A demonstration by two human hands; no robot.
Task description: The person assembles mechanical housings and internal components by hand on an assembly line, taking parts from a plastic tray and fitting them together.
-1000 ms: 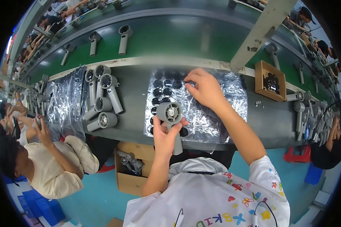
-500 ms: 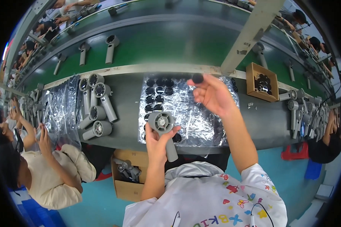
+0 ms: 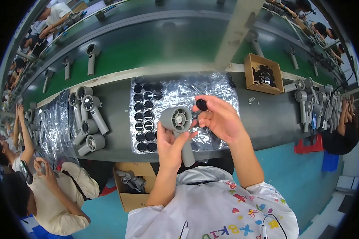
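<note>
Fan (image 3: 178, 121) – grey, handheld, looks light and rigid; our left hand (image 3: 172, 145) wraps its handle. Right hand (image 3: 219, 117) pinches small black cap (image 3: 202, 104) – slippery, we judge.

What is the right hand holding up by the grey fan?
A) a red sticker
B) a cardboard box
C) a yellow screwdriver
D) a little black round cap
D: the right hand pinches a small black round cap at its fingertips, close to the face of the grey fan that the left hand grips by its handle.
</note>
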